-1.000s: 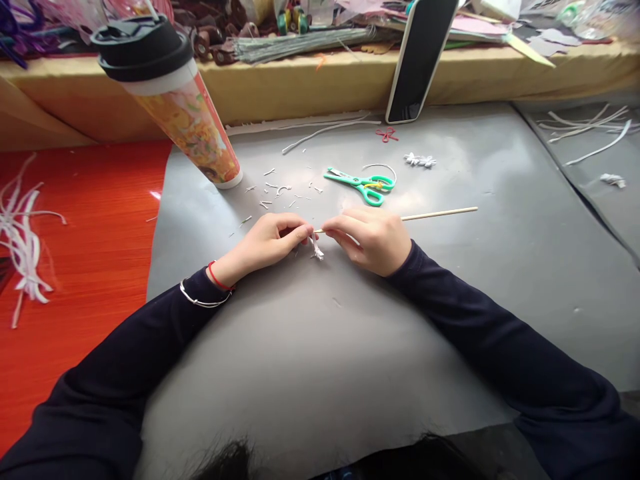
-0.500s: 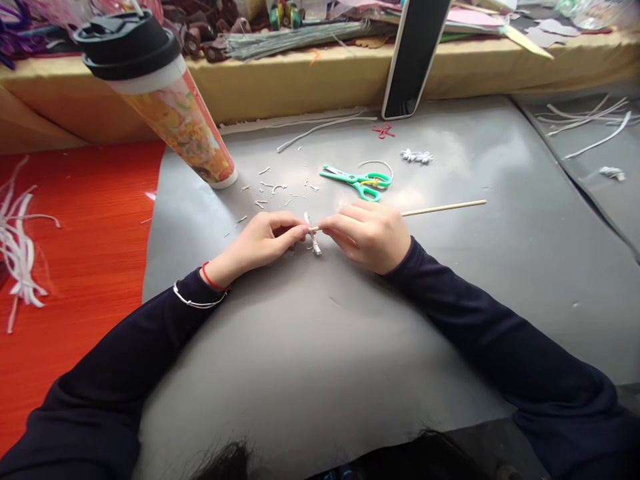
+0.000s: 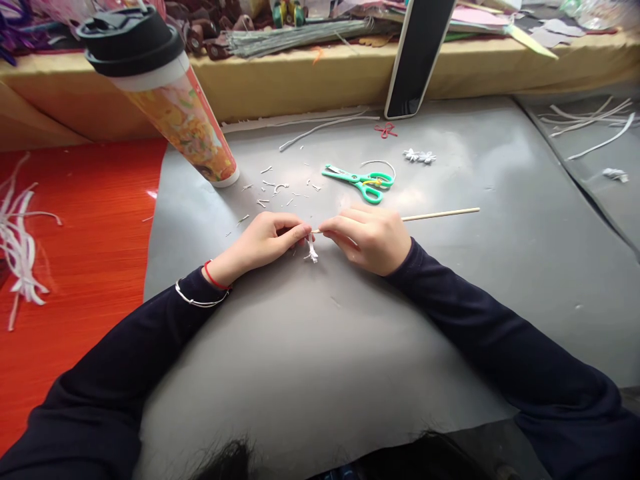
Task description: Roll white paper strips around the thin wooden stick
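Between finger and thumb, my left hand pinches a small white knotted cord piece, whose frayed-looking end hangs below the fingertips. My right hand is closed around a thin wooden stick. The stick's tip meets the white piece at my left fingertips; its far end sticks out to the right past the knuckles. Just beyond my right hand lie green-handled scissors with a yellow tie on them. Short white cord clippings are scattered past my left hand.
A tall patterned cup with a black lid stands at the back left. A dark upright device leans at the back. Red and white knotted pieces lie nearby, with loose white cords at far left.
The white cord piece has turned, so its upper end no longer stands above my left fingertips. The stick's far end has dipped slightly. Both hands stay nearly in place.
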### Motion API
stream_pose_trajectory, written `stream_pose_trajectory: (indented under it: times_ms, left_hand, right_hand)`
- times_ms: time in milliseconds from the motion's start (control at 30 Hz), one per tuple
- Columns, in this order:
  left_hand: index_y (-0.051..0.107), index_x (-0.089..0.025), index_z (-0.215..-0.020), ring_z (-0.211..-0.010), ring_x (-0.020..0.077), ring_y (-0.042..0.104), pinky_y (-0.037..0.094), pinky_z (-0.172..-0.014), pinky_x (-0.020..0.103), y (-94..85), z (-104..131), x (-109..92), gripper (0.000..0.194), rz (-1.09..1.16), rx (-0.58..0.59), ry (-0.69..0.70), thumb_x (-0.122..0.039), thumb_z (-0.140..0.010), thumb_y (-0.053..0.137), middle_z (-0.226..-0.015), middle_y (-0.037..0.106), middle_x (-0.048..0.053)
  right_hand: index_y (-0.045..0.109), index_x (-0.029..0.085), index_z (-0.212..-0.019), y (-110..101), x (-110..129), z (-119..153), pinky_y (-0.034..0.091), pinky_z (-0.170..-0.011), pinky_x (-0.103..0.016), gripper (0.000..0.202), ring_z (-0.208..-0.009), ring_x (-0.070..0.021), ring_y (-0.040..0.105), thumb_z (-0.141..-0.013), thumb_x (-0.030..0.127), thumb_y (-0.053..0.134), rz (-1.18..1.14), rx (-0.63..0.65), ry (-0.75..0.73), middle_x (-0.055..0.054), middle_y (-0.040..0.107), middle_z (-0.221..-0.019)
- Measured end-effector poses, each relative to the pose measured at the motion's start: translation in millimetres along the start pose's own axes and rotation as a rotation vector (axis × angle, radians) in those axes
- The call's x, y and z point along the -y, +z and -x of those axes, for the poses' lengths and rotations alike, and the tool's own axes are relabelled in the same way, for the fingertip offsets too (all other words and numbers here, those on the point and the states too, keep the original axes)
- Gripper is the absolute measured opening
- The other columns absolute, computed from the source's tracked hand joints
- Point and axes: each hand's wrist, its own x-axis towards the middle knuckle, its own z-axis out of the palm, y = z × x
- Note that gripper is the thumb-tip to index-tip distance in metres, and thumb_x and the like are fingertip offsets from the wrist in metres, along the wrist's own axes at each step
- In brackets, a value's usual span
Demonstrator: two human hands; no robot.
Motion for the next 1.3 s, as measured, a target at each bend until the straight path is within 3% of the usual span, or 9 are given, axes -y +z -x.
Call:
stream_pose_trajectory:
  times_ms: [1300]
  left_hand:
    - [0.066,-0.014,-0.073,-0.060,0.0116,0.053,0.040,-0.057,0.021,-0.3,0.1,-3.6,0.032,0.022,-0.006,-0.050,-0.041,-0.080,0.051,-0.064,0.062,0.003]
  right_hand:
    - [0.064,0.021,-0.089,1.1,-0.5,1.8,0.031,-0.059,-0.025,0.023,-0.069,-0.0126,0.050,-0.089,0.025,0.042,-0.019,0.017,0.008,-0.001,0.063,-0.074]
